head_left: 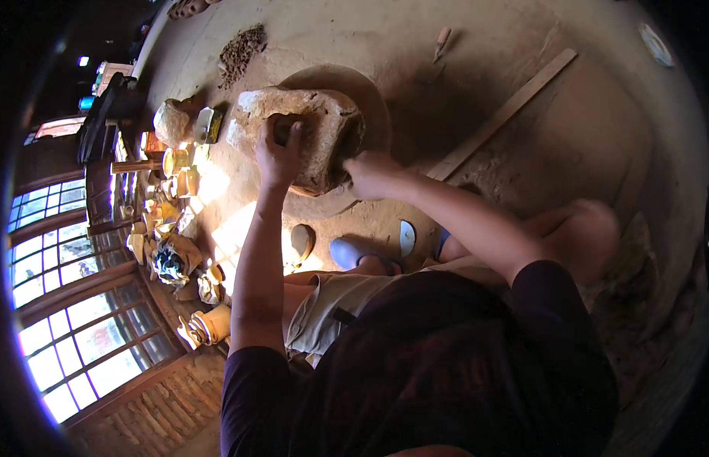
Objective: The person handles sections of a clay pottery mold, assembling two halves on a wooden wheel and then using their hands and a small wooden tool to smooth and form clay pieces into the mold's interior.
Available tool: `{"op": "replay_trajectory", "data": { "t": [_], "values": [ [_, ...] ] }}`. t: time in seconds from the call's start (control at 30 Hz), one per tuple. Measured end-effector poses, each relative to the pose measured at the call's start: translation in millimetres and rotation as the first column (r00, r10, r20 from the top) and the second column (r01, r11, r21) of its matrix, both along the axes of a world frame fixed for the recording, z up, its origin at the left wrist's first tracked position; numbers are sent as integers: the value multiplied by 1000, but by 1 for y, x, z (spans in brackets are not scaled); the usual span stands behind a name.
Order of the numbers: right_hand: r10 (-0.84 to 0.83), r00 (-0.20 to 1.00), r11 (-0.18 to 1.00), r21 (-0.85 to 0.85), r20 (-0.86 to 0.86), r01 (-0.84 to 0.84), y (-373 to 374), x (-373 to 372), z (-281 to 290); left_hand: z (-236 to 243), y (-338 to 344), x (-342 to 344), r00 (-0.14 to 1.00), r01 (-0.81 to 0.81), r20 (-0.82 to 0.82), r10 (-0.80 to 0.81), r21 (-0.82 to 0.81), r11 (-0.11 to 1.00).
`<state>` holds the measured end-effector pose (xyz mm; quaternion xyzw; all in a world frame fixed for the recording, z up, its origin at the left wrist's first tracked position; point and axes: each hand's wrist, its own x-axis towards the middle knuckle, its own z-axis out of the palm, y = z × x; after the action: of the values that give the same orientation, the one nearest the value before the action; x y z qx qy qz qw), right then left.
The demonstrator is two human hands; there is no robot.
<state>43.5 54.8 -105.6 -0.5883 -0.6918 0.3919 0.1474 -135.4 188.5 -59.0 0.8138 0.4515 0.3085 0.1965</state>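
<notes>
A rough, pale tan block (320,114), stone-like or of dried clay, sits on a round flat disc (374,99) on the floor in front of me. A dark hole is in its top, and a larger hollow opens on its right side. My left hand (278,161) grips the block at the top hole, thumb and fingers curled about the hole's edge. At the right-hand hollow is my right hand (372,175), its fingers closed and partly inside the opening. Whatever those fingers hold is hidden in shadow.
A long wooden board (507,114) lies to the right, below a small wooden-handled tool (442,44). Dark crumbs (242,55) are heaped at the far left. Pots and a pale rock (171,123) line the left side by the windows. A small half-round piece (407,238) lies near my feet.
</notes>
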Motion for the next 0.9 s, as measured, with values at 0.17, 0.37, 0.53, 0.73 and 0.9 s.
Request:
{"op": "replay_trajectory", "data": {
  "t": [0.17, 0.37, 0.53, 0.73, 0.9],
  "values": [
    [-64, 974, 997, -65, -218, 51, 11, -9, -14, -5, 11, -13, 1000, 10, -22, -11, -55, 998],
    [-75, 945, 980, -197, -319, 11, 16, -15, -41, 14, -4, 9, 978, 192, 122, -172, -178, 965],
    [-128, 798, 902, -404, -588, -153, 6, -21, -18, 10, 1, 2, 970, 197, 194, -147, -271, 942],
    [-353, 569, 825, -534, -743, -186, 10, -23, -32, 3, 3, 0, 983, 158, 114, -141, -157, 975],
    [-213, 659, 892, -419, -721, -171, 7, -23, -19, 13, -7, 9, 981, 135, 169, -100, -212, 968]
  ]
}}
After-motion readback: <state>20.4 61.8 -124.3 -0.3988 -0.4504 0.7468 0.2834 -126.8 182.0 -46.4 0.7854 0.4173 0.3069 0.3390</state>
